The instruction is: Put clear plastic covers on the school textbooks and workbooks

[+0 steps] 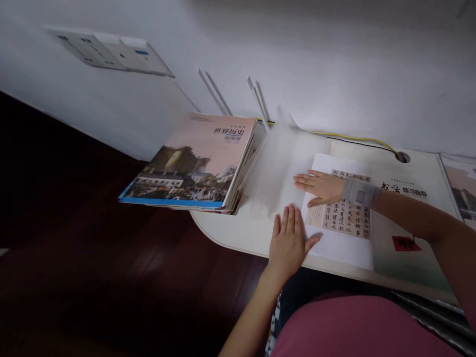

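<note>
Smoothing calls for even, outward palm pressure; I've got both hands flat, fingers loose, grasping nothing: right hand [322, 187] across the calligraphy page [344, 252] and clear film [282, 171], left hand [289, 240] at its left edge. Page lies on the desk [230, 235], long axis running wall-to-front.

The white, round-cornered bench [219, 230] bore a stack of books [197, 163] jutting past its left edge; to the right lay clear film [273, 166], a spread book [345, 254] and, behind, a yellow cable [353, 137].
</note>
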A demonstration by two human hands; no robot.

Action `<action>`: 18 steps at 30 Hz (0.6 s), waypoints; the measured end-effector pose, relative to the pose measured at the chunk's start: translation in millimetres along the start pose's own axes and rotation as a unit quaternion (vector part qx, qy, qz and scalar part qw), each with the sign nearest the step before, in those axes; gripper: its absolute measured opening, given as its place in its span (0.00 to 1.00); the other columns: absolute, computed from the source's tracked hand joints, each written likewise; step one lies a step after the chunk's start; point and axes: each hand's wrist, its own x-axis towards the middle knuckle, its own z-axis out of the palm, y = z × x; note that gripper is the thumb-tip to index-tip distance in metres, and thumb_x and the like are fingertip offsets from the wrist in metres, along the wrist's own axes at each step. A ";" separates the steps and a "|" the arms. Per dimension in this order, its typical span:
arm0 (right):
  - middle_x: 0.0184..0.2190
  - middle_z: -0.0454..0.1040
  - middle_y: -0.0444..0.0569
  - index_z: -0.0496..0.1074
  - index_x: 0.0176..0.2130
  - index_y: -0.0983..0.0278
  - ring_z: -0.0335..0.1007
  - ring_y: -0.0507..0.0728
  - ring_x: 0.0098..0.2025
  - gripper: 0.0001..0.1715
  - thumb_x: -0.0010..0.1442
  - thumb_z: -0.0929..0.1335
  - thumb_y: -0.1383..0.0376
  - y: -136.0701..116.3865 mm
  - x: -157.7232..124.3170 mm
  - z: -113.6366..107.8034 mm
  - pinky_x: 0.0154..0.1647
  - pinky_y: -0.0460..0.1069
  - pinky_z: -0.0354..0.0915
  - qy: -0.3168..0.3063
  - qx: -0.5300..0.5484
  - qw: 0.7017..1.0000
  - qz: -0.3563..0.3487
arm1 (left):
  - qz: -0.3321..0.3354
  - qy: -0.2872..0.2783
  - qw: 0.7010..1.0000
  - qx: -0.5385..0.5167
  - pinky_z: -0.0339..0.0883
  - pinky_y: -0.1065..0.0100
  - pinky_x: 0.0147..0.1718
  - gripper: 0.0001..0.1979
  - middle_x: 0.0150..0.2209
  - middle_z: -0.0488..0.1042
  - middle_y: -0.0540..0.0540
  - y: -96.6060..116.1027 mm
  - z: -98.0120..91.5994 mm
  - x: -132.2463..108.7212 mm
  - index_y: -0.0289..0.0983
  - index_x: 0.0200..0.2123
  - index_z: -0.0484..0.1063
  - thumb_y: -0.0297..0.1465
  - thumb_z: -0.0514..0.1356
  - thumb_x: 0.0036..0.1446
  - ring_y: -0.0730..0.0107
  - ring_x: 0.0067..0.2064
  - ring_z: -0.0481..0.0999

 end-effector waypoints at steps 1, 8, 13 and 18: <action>0.68 0.42 0.60 0.42 0.67 0.71 0.36 0.63 0.69 0.49 0.62 0.54 0.42 10.2 2.2 0.4 0.68 0.60 0.38 0.004 0.006 1.000 0.004 | 0.000 0.002 1.000 -0.002 0.51 0.45 0.60 0.45 0.63 0.54 0.24 -0.3 1.1 -0.9 0.20 0.63 0.51 0.55 0.37 0.61 0.45 0.66 0.51; 0.68 0.42 0.61 0.45 0.67 0.71 0.37 0.65 0.69 0.45 0.64 0.51 0.44 70.7 15.8 -3.9 0.67 0.63 0.41 0.009 0.010 0.994 0.107 | 0.006 0.029 0.999 -0.019 0.53 0.45 0.59 0.44 0.62 0.56 0.23 -0.4 2.4 -4.2 0.19 0.62 0.54 0.54 0.39 0.61 0.44 0.65 0.54; 0.68 0.45 0.60 0.45 0.67 0.71 0.39 0.66 0.69 0.46 0.64 0.51 0.43 71.0 16.8 -5.8 0.67 0.64 0.40 0.044 -0.012 0.987 0.154 | -0.017 0.072 0.996 -0.052 0.62 0.51 0.55 0.29 0.59 0.64 0.29 -6.4 -0.4 -13.0 0.26 0.58 0.64 0.43 0.45 0.66 0.48 0.61 0.62; 0.67 0.41 0.67 0.46 0.65 0.80 0.36 0.69 0.69 0.55 0.61 0.50 0.38 16.8 11.8 -3.1 0.67 0.63 0.42 0.013 0.009 0.989 0.146 | -0.113 0.039 0.992 -0.050 0.69 0.59 0.40 0.17 0.49 0.73 0.38 -8.2 -9.2 -14.5 0.37 0.51 0.71 0.26 0.49 0.63 0.56 0.45 0.74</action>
